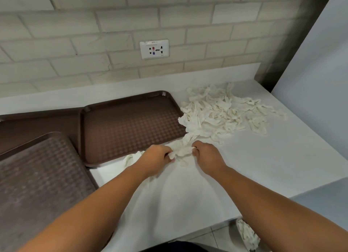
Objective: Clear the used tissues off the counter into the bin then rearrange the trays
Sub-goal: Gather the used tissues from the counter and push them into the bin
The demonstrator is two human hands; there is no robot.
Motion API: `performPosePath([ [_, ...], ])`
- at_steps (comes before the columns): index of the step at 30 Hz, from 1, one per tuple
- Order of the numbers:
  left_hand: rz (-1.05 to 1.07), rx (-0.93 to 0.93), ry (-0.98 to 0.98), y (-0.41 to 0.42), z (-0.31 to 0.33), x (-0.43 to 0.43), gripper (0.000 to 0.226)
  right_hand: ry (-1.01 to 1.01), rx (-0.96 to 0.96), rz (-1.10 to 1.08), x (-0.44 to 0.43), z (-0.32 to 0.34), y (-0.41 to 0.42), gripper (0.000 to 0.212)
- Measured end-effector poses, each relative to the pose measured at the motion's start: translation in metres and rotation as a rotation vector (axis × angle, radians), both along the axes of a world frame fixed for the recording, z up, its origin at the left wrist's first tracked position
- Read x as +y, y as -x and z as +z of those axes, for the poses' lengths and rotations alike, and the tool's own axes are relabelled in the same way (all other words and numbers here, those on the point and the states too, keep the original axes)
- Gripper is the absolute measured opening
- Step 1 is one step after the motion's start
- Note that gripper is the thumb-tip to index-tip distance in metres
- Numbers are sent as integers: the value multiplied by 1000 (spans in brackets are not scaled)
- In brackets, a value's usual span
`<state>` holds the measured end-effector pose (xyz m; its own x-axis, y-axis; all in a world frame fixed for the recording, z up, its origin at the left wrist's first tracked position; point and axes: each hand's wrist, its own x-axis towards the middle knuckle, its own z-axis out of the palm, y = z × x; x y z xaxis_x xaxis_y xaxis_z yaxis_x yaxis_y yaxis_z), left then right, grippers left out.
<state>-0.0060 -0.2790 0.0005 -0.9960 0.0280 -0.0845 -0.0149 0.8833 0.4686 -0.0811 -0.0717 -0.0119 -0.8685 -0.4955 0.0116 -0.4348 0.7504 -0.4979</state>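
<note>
Both hands are over the white counter (263,157), knuckles up and close together. The left hand (157,157) and the right hand (208,157) have their fingers curled, each pinching one end of a crumpled bunch of tissues (181,152) that spans the short gap between them. Whether the bunch is lifted clear of the surface cannot be told. A trail of tissue runs from the far side of the grip to the heap of tissues (222,112), which spreads loosely beyond and to the right of the right hand, reaching towards the back edge of the counter. One stray tissue (131,158) lies just left of the left hand, partly hidden by the wrist. Three brown trays sit on the left hand's side. The first tray (131,127) lies flat directly beyond the left hand, its near rim just beside the knuckles and its right rim touching the heap. The second tray (37,125) lies further left, partly overlapped by the others. The third tray (37,185), paler and worn, lies left of the left forearm. Below the counter's front edge, under the right forearm, the bin (232,233) holds tissues. A wall socket (154,49) is set in the tiled wall (75,25) well beyond the grip
</note>
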Motion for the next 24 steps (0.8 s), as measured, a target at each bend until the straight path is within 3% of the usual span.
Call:
performPosePath([
  [3, 81, 75, -119, 6, 13, -1, 13, 152, -34, -48, 1, 9, -2, 30],
  [7, 185, -7, -442, 9, 33, 4, 15, 334, -154, -172, 2, 20, -7, 18],
  [9, 188, -5, -510, 10, 40, 7, 14, 386, -225, -228, 4, 27, -9, 25],
  [12, 189, 51, -523, 16, 47, 11, 19, 318, -186, -229, 10, 36, -10, 34],
  [16, 269, 23, -766, 20, 63, 22, 34, 183, -92, -204, 20, 38, -7, 16],
  [19, 324, 3, -887, 21, 77, 36, 53, 313, -229, -282, 30, 43, -8, 10],
  [24, 424, -38, -999, 21, 87, 76, 53, 361, -52, -308, 61, 52, -16, 14],
])
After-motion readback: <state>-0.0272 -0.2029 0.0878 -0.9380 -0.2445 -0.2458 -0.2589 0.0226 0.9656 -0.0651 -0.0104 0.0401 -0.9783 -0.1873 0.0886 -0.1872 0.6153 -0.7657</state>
